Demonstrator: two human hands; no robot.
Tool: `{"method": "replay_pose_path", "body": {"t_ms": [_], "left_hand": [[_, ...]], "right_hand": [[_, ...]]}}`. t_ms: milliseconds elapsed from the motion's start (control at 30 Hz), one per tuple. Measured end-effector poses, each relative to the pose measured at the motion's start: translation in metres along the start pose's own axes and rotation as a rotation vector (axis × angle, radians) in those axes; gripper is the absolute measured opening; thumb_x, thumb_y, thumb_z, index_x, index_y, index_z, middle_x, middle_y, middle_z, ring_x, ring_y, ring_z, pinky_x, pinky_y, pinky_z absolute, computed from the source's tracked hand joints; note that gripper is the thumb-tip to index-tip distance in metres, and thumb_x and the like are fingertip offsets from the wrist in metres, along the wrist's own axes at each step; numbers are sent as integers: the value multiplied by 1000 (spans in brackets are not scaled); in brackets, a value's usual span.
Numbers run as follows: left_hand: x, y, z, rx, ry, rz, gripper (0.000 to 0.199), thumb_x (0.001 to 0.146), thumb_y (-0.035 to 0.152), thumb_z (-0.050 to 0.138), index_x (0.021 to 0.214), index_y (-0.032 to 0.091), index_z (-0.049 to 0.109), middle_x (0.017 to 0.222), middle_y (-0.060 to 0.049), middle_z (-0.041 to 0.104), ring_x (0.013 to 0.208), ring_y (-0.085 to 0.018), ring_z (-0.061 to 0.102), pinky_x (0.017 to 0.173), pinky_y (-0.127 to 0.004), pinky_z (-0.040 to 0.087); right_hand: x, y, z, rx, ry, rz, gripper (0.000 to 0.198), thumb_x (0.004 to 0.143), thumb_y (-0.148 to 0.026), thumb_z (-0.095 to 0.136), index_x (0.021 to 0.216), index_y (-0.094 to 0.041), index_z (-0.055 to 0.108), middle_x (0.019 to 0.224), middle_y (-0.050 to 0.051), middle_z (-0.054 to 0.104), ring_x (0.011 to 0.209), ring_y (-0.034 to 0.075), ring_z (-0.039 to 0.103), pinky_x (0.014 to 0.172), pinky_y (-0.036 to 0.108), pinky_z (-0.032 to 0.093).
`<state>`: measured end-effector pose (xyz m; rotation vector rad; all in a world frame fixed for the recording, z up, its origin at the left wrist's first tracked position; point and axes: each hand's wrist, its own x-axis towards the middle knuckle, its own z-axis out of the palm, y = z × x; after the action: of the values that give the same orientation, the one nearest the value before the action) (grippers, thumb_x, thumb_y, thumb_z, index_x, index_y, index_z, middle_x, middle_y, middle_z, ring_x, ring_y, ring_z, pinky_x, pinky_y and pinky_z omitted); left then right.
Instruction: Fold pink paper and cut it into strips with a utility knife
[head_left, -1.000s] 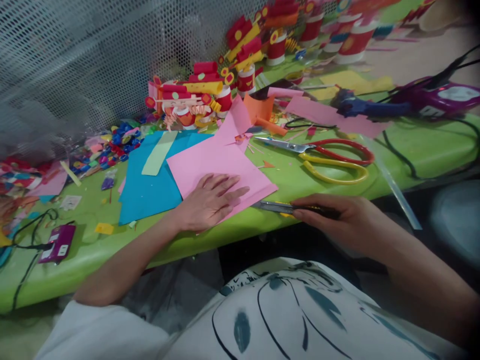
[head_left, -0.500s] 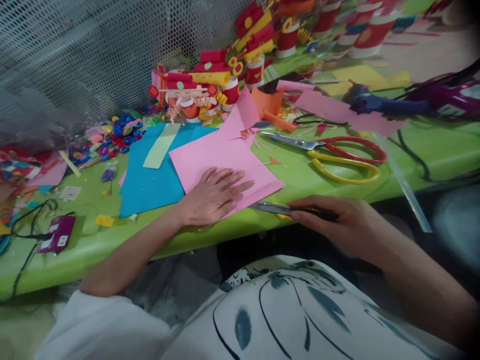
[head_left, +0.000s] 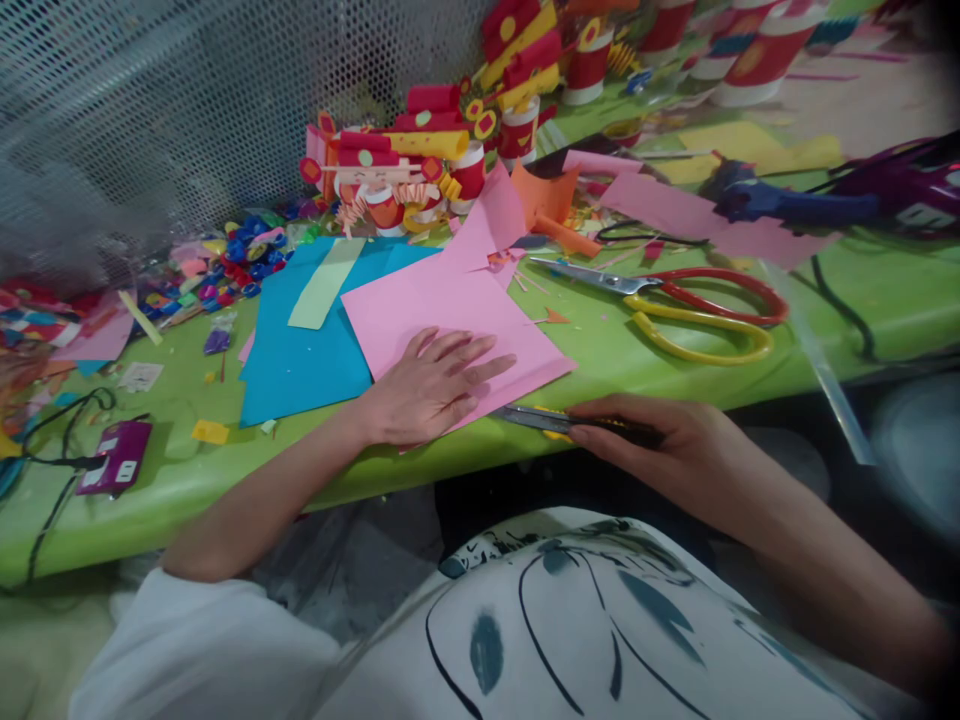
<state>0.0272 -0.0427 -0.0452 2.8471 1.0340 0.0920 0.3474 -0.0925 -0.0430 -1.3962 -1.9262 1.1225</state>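
Observation:
My left hand [head_left: 439,385] lies flat with fingers spread on a sheet of pink paper [head_left: 427,290], pressing it at the table's front edge. In my right hand [head_left: 667,430] is a utility knife [head_left: 551,418] with a grey metal blade end and a bit of yellow showing. Its tip points left, at the near edge of the pink paper by my left fingers. Whether the blade touches the paper I cannot tell. Blue paper [head_left: 300,360] lies under the pink sheet's left side, with a pale green strip [head_left: 326,285] on top.
Large scissors [head_left: 697,300] with red and yellow handles lie to the right. Behind stand paper-decorated cups [head_left: 386,210]. A blue glue gun [head_left: 795,200], a clear glue stick [head_left: 821,370], colourful caps [head_left: 240,250] and a purple box [head_left: 116,455] with a cord are on the green table [head_left: 300,460].
The view has shifted slightly. The knife and my right hand have slid a little left along the pink paper's near edge. My left hand stays flat on the sheet.

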Motion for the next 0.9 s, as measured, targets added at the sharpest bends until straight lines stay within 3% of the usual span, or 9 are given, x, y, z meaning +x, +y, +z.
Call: {"method": "replay_pose_path", "body": {"t_ms": [200, 467, 667, 767, 900], "left_hand": [[1, 1, -2, -7, -23, -18, 62, 116, 53, 27, 176, 37, 28, 183, -6, 33, 163, -35, 33, 132, -64, 15], [24, 8, -7, -60, -99, -60, 64, 115, 52, 28, 177, 39, 22, 185, -6, 26, 165, -40, 29, 129, -80, 11], [41, 15, -2, -86, 3, -74, 65, 115, 48, 33, 177, 36, 19, 183, -8, 32, 163, -41, 33, 130, -80, 8], [39, 18, -1, -43, 124, -67, 65, 115, 53, 36, 174, 29, 30, 176, -14, 44, 158, -37, 42, 132, -71, 11], [28, 19, -12, 19, 303, -52, 54, 116, 59, 37, 151, 26, 61, 157, -12, 66, 140, -29, 60, 129, -55, 22]], "right_hand": [[-2, -3, 1, 13, -11, 4, 41, 90, -63, 72, 106, -27, 86, 96, 4, 85, 75, 19, 76, 64, 29, 59], [-2, 4, -18, -74, 42, 64, 54, 87, -72, 73, 107, -23, 86, 87, 6, 83, 69, 17, 67, 64, 29, 52], [-3, 17, -20, -101, 110, 78, 62, 82, -80, 71, 105, -25, 87, 85, 5, 82, 63, 18, 64, 56, 30, 47], [-3, 17, -18, -107, 106, 69, 61, 83, -80, 70, 106, -26, 87, 83, 4, 82, 62, 17, 64, 55, 30, 48], [-2, 18, -18, -98, 117, 55, 61, 82, -81, 69, 103, -27, 87, 83, 4, 82, 63, 18, 65, 56, 30, 48]]}}
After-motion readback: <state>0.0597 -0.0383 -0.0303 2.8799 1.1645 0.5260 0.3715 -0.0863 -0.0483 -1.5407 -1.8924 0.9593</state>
